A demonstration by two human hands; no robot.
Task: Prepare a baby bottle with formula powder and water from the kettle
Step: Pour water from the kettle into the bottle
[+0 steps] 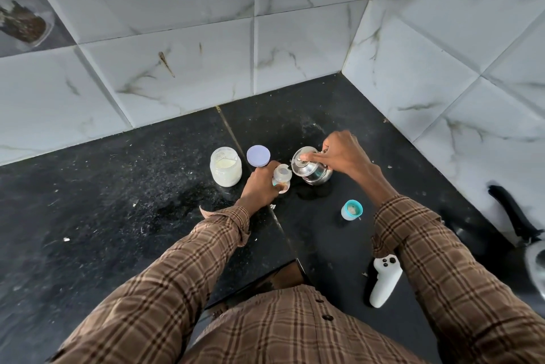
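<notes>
Gripping the baby bottle (281, 176) w/ fingers curled round its side, the left hand (261, 186) holds it upright on the black surface (118, 201), near the back corner. Right hand (342, 154) grips the steel kettle (311, 169) at its handle, one finger laid across the lid; kettle tilted toward the bottle, spout at the bottle's open mouth. Open formula jar (225, 167) sits just left of the bottle, purple lid (258, 155) behind. Teal bottle cap (351, 210) sits apart, nearer the front edge. White controller (385, 281) by front edge.
</notes>
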